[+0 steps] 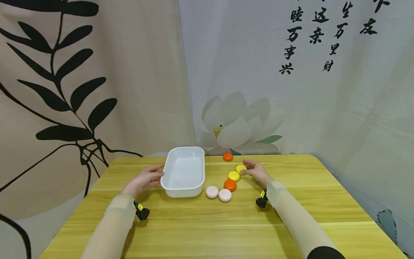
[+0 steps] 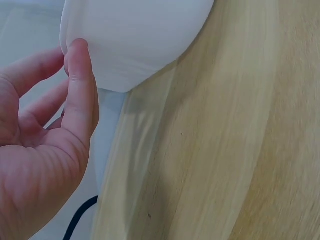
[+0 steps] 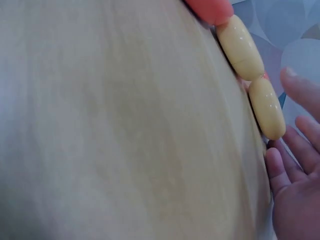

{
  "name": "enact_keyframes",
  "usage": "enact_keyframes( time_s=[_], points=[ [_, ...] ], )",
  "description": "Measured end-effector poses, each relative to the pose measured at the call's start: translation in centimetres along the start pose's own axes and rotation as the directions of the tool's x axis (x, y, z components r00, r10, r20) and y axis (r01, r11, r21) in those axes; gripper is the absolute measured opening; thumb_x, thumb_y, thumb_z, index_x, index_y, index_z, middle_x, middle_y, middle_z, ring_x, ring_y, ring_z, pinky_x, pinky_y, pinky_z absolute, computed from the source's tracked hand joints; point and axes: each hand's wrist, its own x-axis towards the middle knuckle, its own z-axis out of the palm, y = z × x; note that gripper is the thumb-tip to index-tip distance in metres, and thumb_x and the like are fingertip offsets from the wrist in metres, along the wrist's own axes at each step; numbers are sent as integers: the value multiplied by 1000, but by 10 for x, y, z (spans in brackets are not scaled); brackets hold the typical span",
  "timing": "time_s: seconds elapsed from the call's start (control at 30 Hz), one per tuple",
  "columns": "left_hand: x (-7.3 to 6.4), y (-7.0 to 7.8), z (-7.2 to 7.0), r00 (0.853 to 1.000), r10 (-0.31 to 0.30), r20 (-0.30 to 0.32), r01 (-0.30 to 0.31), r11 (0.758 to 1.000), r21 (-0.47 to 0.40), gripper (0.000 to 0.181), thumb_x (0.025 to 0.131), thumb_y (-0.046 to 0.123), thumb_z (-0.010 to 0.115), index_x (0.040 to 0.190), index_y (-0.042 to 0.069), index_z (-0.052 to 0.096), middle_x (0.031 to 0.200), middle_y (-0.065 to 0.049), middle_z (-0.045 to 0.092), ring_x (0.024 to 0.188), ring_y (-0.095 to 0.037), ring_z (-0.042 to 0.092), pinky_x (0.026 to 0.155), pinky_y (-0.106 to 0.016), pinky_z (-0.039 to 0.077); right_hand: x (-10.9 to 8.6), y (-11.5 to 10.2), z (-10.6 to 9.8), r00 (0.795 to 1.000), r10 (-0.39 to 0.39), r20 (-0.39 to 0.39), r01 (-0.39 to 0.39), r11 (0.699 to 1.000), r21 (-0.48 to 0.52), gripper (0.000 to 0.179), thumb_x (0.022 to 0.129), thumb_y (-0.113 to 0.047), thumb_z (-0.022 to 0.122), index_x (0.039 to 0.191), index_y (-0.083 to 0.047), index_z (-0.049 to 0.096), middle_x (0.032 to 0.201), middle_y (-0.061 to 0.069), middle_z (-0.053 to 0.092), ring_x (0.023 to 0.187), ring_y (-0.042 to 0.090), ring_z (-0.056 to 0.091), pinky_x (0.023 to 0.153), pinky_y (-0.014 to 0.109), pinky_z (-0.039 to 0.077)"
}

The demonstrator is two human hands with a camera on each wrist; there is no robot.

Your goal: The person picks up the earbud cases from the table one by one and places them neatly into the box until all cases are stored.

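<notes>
The outer yellow disc (image 1: pixel 240 169) is glossy and plump, smooth-sided, with a rounded oval profile. It lies toward the counter's (image 1: pixel 258 230) far edge, right of centre, beside a second yellow disc (image 1: pixel 234 176). Next toward the near edge come an orange disc (image 1: pixel 230 185) and two pale pink discs (image 1: pixel 211 192) set side by side; another orange disc (image 1: pixel 228 157) sits apart, close to the far edge. All have the same domed, shiny, candy-like shape.

Left of the discs stands a white tray (image 1: pixel 183 195), deep and rectangular with rounded corners, its inside smooth and softly reflective. The counter's wood-look top is yellowish, streaked with grain.

Both forearms, in pale sleeves, reach inward from the near edge. The left hand (image 1: pixel 145 180) has its fingers loosely parted, fingertips against the tray's outer left wall. The right hand (image 1: pixel 257 172) is spread around the outer yellow disc, thumb and fingers wide.
</notes>
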Motion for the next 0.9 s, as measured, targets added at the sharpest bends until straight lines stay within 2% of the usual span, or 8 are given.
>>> enact_keyframes(
  time_s=[0.1, 0.27, 0.53, 0.73, 0.9],
  points=[
    [0, -1, 1, 1000, 1, -9, -1, 1000, -12, 60, 98, 3, 55, 150, -5, 25, 97, -5, 65, 79, -14, 65, 76, -27, 56, 8, 11, 1, 1000, 8, -15, -9, 1000, -16, 63, 91, -10, 68, 144, 7, 38, 145, 27, 40, 132, 43, 38, 109, 51, 32],
    [-2, -1, 2, 1000, -5, -21, 4, 999, -40, 60, 98, 3, 55, 150, -4, 25, 95, -4, 66, 76, -13, 65, 74, -26, 56, 17, 21, 4, 999, 1, -39, -5, 994, -105, 60, 90, -14, 70, 142, 3, 45, 142, 21, 46, 129, 38, 43, 108, 48, 34],
    [0, 0, 1, 999, -10, -31, 8, 997, -73, 61, 98, 5, 56, 150, -3, 26, 94, -4, 67, 75, -12, 66, 73, -25, 56, 23, 18, 4, 999, -24, -30, 18, 982, -188, 57, 88, -11, 71, 138, 5, 49, 138, 20, 51, 124, 37, 46, 107, 48, 35],
    [0, -1, 2, 999, -15, -45, 12, 997, -72, 60, 97, 4, 56, 150, -4, 28, 93, -3, 67, 74, -12, 65, 72, -24, 56, 20, 18, 2, 995, -98, -11, 92, 965, -244, 53, 85, -14, 74, 132, 3, 56, 131, 18, 57, 114, 33, 52, 100, 44, 42],
    [-1, -2, 4, 998, -9, -58, 4, 996, -85, 60, 97, 5, 57, 149, -5, 29, 93, -3, 69, 74, -11, 66, 72, -24, 56, 25, 23, 4, 997, -79, -23, 71, 970, -233, 48, 86, -10, 72, 131, 2, 58, 133, 18, 56, 122, 34, 49, 106, 47, 37]
  ],
)
